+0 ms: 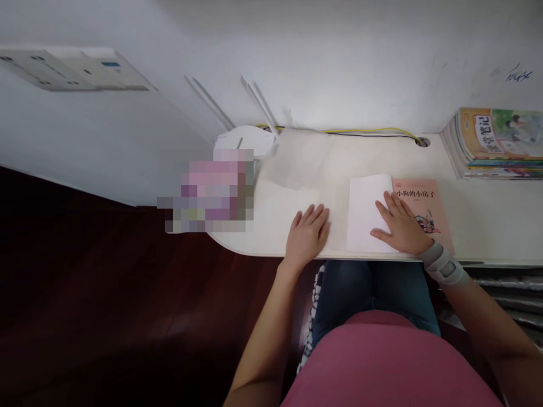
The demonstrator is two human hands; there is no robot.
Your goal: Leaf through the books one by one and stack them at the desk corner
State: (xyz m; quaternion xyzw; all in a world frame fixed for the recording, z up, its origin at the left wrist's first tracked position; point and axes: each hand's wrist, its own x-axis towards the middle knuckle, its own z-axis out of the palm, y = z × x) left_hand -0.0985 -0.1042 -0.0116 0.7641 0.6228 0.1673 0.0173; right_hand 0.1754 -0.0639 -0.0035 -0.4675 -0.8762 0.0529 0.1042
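A thin book (441, 212) lies open on the white desk (297, 195), close to its front edge. Its left side is a blank white page (368, 212); the right side is peach pink, with Chinese characters and a small drawing. My right hand (401, 223) rests flat across the fold, fingers spread over both pages, with a grey band around the wrist. To the left of the book, my left hand (307, 234) lies palm down on the bare desk, fingers stretched out and holding nothing. The right hand covers part of the drawing and the fold.
A stack of books (500, 144) stands at the back right. At the back left is a white router (244, 140) with upright antennas, beside a blurred-out pinkish thing (216, 192). Yellow and black cables run along the wall into a desk hole (422, 142). A socket panel (76, 69) is on the left wall.
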